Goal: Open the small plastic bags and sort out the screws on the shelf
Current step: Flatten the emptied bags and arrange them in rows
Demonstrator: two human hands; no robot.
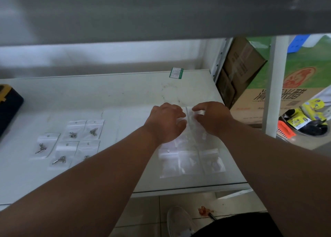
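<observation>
Both hands are on one small clear plastic zip bag at the right side of the white shelf board. Left hand and right hand each pinch an edge with curled fingers, palms down, arms stretched forward. Bag's long axis runs away from the person, strip end far. Five bagged silver screws sit left, well apart. Brown cardboard box has Chinese lettering, too blurry to read properly.

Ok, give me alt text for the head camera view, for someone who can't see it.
Two bare hands, left hand and right hand, pinch a small clear plastic bag between them over a white shelf. Five bags holding metal screws lie to the left, and a group of pale, seemingly empty bags sits just below the hands.
</observation>
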